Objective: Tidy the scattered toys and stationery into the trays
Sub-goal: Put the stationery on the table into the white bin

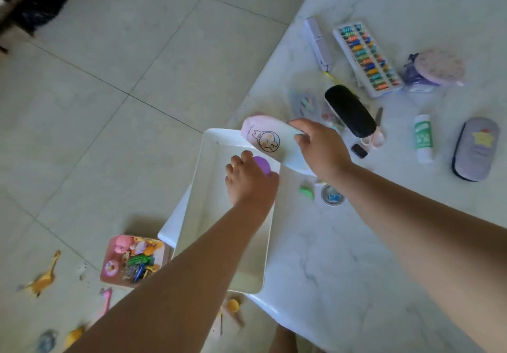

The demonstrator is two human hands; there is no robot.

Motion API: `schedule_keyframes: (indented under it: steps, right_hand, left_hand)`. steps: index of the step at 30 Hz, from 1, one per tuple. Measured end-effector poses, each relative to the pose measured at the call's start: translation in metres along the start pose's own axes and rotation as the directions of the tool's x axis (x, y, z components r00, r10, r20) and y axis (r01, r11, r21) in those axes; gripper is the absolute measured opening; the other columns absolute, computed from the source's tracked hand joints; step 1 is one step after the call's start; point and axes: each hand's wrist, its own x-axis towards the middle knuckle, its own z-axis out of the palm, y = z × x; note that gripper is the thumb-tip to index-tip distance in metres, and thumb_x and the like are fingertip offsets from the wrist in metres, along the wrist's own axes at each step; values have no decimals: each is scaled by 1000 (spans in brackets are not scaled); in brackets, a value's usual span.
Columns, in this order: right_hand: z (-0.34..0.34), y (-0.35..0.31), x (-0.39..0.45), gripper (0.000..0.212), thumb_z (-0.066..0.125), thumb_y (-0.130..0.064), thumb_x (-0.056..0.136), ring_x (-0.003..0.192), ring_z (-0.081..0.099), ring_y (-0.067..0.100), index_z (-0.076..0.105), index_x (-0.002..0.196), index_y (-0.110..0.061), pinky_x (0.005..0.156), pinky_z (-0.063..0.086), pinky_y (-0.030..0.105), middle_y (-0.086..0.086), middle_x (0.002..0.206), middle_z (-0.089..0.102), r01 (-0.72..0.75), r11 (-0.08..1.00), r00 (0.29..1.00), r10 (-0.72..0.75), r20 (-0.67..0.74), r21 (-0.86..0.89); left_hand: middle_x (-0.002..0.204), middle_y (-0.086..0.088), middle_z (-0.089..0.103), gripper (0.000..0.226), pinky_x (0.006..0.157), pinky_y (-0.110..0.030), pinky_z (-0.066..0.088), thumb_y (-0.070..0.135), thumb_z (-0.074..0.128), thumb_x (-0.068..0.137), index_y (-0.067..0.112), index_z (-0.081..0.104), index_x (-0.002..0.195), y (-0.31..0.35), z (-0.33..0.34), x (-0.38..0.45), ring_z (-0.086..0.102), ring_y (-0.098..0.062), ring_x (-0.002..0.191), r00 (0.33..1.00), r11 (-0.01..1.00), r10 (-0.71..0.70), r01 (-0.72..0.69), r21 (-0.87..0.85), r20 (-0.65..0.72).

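Observation:
A white tray (208, 215) rests on the marble table's left corner, overhanging the edge. My left hand (247, 180) is over the tray's far end, fingers closed around a small purple round object (262, 165). My right hand (321, 147) grips a pink-and-white case with a bunny drawing (264, 138), held tilted over the tray's far right corner. On the floor stands a pink tray (109, 270) filled with several small toys.
The marble table (356, 256) carries a black case (349, 111), grey star case (474, 148), glue stick (424, 138), bead abacus (366, 59), purple stapler-like item (318, 43), round purple pouch (436, 67), green eraser (307, 190), tape roll (332, 195). An orange dinosaur (44, 277) lies on the floor.

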Motion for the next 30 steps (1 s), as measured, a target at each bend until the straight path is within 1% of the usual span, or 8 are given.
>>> schedule_keyframes:
  steps: [5,9,12,15,17,21,25,30]
  right_hand:
    - [43,-40,7,35,46,-16,97,110,57,27,58,128,-28,84,47,31,3,120,65,69,987,991,-51,124,-144]
    - [69,-49,26,40,48,-13,95,112,53,31,56,131,-24,91,46,35,7,121,63,73,988,983,-48,180,-136]
    - [75,-45,32,42,52,-14,93,115,44,32,54,134,-24,95,41,37,10,124,55,31,975,996,-11,91,-220]
    - [71,-32,30,34,58,-18,89,111,45,31,60,123,-23,88,44,37,9,118,51,-74,968,997,65,-48,-238]
    - [69,-25,28,26,61,-20,88,107,48,30,63,114,-22,84,46,37,9,112,51,-115,960,993,104,-57,-254]
    - [73,-22,30,24,66,-22,86,102,53,31,69,109,-18,82,44,33,9,107,56,-75,943,997,79,-3,-324]
    - [79,-32,35,21,62,-24,89,94,57,32,70,103,-10,77,43,33,11,105,55,-26,893,998,52,47,-449]
    - [91,-42,35,14,54,-17,93,86,61,31,61,100,-9,62,34,31,9,104,55,-84,906,996,79,-30,-415]
  left_hand:
    - [128,-12,46,47,100,-36,35,22,58,86,8,41,127,-54,-9,7,41,-31,121,985,981,-166,159,110,57]
    - [128,-9,46,46,101,-34,33,27,59,88,11,43,128,-72,-8,10,40,-29,122,995,979,-94,89,182,18]
    - [122,-7,49,40,94,-33,35,16,58,85,16,48,123,-78,-10,18,40,-28,117,997,986,-22,34,164,-78]
    - [115,-7,51,42,89,-33,35,3,57,77,18,53,115,-80,-16,32,43,-29,112,977,985,14,23,170,-212]
    - [120,-6,50,48,90,-32,34,-3,53,75,19,51,118,-82,-20,45,43,-29,113,964,986,-24,66,151,-265]
    - [133,-9,48,62,96,-35,39,-6,43,84,15,33,142,-81,-22,68,46,-29,120,977,987,-150,157,31,-149]
    - [115,-9,58,48,84,-35,42,-6,42,80,12,54,123,-84,-21,85,52,-30,111,988,994,-100,103,23,-115]
    - [105,-10,59,62,72,-30,38,-13,35,72,17,58,120,-74,-17,103,51,-29,101,990,999,14,-10,33,-144]
